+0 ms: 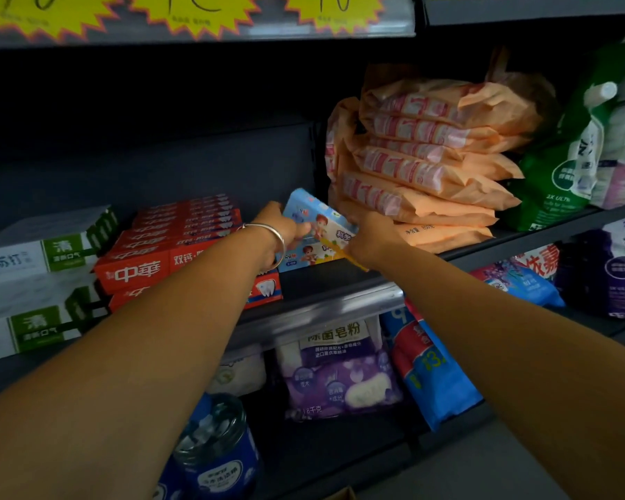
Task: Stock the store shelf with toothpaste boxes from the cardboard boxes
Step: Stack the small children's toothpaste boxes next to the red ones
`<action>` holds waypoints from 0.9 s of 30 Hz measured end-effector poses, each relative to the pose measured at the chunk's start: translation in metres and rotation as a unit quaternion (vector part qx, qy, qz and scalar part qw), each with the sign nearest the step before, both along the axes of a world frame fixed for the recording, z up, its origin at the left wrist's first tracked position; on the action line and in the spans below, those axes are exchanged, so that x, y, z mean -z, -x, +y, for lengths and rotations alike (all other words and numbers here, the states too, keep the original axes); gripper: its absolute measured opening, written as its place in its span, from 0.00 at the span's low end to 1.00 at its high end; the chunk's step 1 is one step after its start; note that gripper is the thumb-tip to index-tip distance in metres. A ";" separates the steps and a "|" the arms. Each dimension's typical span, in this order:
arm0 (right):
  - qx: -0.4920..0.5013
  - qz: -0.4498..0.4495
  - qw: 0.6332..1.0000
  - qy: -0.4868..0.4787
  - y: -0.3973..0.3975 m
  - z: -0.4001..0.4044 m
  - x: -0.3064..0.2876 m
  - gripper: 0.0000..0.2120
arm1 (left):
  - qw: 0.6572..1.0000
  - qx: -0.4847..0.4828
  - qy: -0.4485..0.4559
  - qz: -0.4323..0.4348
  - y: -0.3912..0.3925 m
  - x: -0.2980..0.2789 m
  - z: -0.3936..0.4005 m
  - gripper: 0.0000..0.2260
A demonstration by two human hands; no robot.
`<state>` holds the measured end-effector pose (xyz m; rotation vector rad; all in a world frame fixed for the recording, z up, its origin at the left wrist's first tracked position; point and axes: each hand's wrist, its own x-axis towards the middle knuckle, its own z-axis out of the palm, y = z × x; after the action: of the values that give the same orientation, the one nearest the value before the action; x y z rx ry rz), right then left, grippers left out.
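Both bare forearms reach from the lower corners toward frame centre. The left hand [280,234], a bangle at its wrist, and the right hand [370,236] both curl their fingers in a grip.

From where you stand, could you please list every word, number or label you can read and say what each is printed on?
"中華" and "双钙": red toothpaste boxes.
"清": green-and-white toothpaste boxes.
"除菌皂粉": purple-and-white bag on the lower shelf.
"2X ULTRA": green bag.
"净含量": orange packs, weight figure blurred.
Yellow price stars: handwritten numbers cut off.
Light-blue children's boxes, held by left hand and right hand: text blurred.
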<state>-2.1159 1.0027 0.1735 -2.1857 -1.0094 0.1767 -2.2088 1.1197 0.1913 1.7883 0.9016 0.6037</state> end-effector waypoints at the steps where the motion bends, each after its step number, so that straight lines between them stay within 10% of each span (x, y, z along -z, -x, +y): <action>1: 0.015 -0.041 0.999 0.019 -0.001 0.000 0.000 0.22 | 0.999 -0.017 -0.038 0.011 0.001 -0.001 0.004 0.31; 9: -0.009 -0.172 0.981 0.094 0.005 -0.001 0.007 0.25 | 0.883 0.066 -0.393 0.249 0.012 0.001 0.000 0.22; 27: 0.067 -0.128 0.986 0.078 -0.008 0.012 0.025 0.18 | 0.852 0.045 -0.387 0.351 -0.003 0.024 0.019 0.20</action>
<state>-2.1082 1.0148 0.1489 -2.4566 -1.0093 -0.0928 -2.2060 1.1383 0.1672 2.8786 1.1257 0.2325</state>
